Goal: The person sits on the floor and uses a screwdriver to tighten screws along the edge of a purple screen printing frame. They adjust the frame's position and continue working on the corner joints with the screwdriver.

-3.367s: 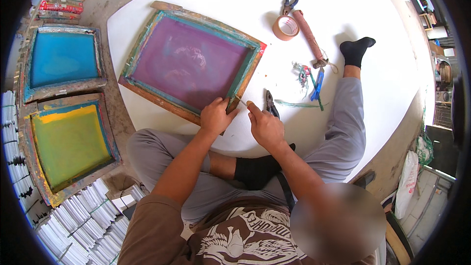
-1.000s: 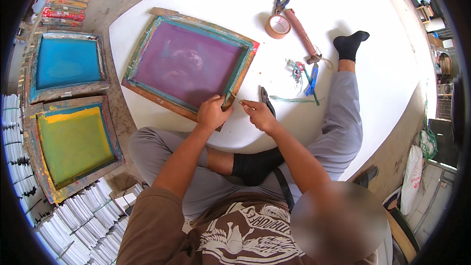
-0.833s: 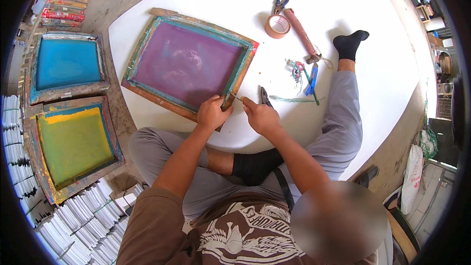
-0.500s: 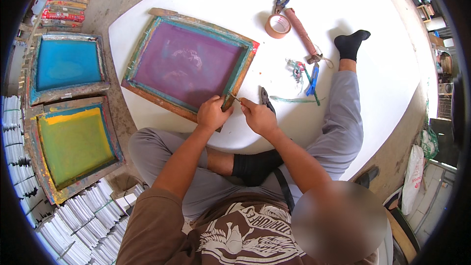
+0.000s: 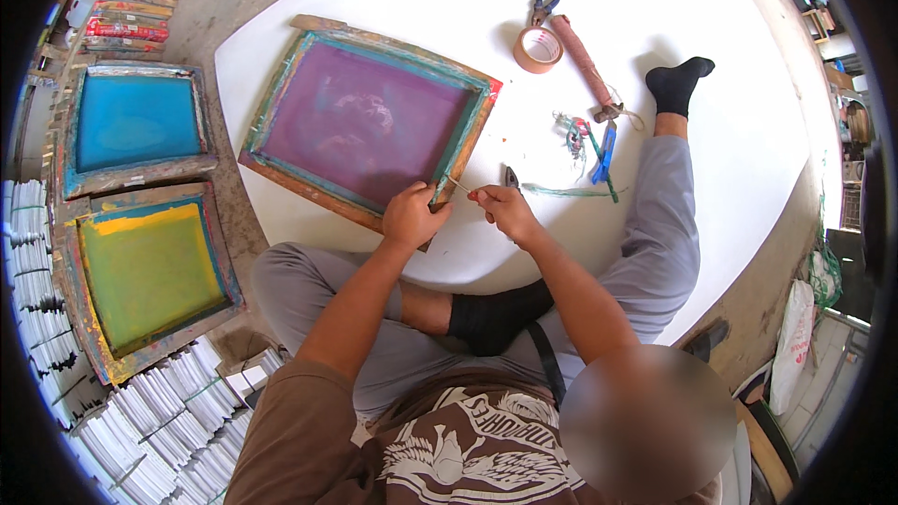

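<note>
At the centre of my feed, left hand point(image 5: 412, 215) clasping a rectangular, purple-meshed wooden screen point(image 5: 365, 122), right hand point(image 5: 510, 212) pinching a thin, red-handled metal tool point(image 5: 459, 185), tip at the screen's edge.

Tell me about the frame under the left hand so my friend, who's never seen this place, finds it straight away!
Find the big white surface in the middle. On its left part, a wood-framed screen lies at a slant, with the person's left hand at its near right corner. It is purple inside, unlike the blue screen and the yellow-green screen farther left.
</note>
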Demonstrator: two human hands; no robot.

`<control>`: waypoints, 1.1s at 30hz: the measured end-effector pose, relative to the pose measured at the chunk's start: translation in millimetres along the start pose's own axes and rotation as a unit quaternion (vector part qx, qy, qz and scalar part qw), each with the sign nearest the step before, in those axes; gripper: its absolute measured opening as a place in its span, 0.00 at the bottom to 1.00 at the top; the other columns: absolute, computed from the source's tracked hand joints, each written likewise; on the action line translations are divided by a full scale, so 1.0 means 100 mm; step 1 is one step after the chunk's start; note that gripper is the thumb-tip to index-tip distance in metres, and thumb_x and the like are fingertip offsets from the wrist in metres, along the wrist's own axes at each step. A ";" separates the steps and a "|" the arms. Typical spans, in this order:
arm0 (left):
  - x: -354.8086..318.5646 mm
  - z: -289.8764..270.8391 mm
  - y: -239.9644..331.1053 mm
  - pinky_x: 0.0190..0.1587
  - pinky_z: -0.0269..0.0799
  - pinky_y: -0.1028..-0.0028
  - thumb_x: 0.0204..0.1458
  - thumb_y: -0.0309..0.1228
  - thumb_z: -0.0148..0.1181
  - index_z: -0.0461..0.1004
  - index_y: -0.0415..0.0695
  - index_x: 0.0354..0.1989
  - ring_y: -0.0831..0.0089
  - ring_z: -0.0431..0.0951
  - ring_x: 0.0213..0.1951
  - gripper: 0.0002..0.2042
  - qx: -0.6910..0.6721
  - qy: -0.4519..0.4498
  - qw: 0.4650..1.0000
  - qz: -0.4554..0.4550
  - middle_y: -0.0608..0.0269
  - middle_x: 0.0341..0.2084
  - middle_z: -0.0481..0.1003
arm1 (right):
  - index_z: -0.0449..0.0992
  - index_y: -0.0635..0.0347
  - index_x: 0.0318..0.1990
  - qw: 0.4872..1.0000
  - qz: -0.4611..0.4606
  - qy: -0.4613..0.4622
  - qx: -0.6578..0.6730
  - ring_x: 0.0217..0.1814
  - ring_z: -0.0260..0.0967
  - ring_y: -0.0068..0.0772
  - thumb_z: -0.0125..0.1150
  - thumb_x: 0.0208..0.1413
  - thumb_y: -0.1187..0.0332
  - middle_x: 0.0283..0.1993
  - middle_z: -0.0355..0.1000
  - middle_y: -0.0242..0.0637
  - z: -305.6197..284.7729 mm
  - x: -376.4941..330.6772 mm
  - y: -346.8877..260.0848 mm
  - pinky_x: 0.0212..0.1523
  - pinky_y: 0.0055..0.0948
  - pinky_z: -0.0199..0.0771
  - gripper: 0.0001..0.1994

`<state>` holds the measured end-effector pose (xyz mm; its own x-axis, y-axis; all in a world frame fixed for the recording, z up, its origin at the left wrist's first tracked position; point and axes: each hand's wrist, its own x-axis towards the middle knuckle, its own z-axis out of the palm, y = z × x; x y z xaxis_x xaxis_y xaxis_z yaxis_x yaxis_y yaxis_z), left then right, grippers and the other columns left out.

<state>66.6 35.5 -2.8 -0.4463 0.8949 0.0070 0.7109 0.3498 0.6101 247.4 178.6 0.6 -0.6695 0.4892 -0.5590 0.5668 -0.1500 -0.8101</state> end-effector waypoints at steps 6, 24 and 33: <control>0.02 -0.04 0.06 0.43 0.79 0.55 0.49 0.41 0.73 0.83 0.37 0.50 0.46 0.83 0.38 0.24 -0.005 -0.034 0.999 -0.033 0.46 0.37 0.81 | 0.79 0.56 0.58 0.988 0.121 -0.082 0.050 0.20 0.56 0.15 0.52 0.75 0.56 0.28 0.67 0.26 -0.11 -0.14 -0.29 0.19 0.21 0.57 0.17; 0.09 -0.08 0.28 0.38 0.81 0.56 0.55 0.52 0.68 0.83 0.45 0.51 0.54 0.85 0.37 0.24 0.098 -0.033 0.992 -0.078 0.59 0.38 0.80 | 0.78 0.48 0.60 0.932 -0.070 0.150 -0.322 0.40 0.81 0.59 0.55 0.70 0.60 0.37 0.82 0.52 0.22 -0.45 -0.52 0.45 0.55 0.81 0.15; 0.13 -0.06 0.25 0.37 0.81 0.57 0.54 0.46 0.71 0.83 0.42 0.47 0.53 0.84 0.35 0.20 0.064 -0.029 0.995 -0.065 0.58 0.37 0.80 | 0.77 0.47 0.59 0.931 -0.024 0.127 -0.342 0.39 0.80 0.64 0.53 0.71 0.61 0.34 0.80 0.55 0.26 -0.46 -0.72 0.41 0.60 0.80 0.14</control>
<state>75.3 54.5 17.6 -0.5098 0.8527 -0.1137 0.7137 0.4930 0.4975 224.8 145.0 80.3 -0.6161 0.6811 -0.3956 0.7703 0.4161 -0.4832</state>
